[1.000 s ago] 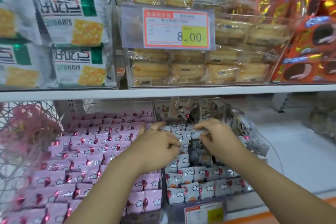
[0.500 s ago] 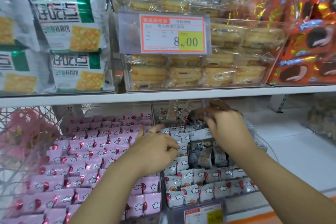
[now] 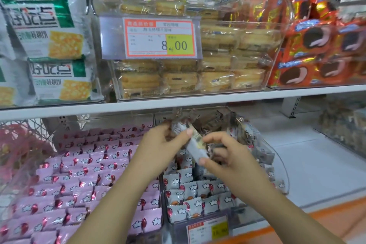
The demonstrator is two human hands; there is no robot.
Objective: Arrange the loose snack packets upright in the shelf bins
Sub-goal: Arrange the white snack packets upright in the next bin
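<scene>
Both hands have lifted off the stock and met over one packet; half a second ago the right hand was reaching into the back of the bin while the left hand rested near the divider. The packet now hangs tilted above the middle of the bin, its upper end pinched by the left fingers and its lower end clamped by the right thumb and forefinger, probably to turn it face-out before it is slotted in. Below it, at the bin's front edge, stand neat rows of the same grey packets. A loose heap fills the back right corner, so much sorting seems left. Pink packets fill the next bin to the left, and the shelf carries both.
</scene>
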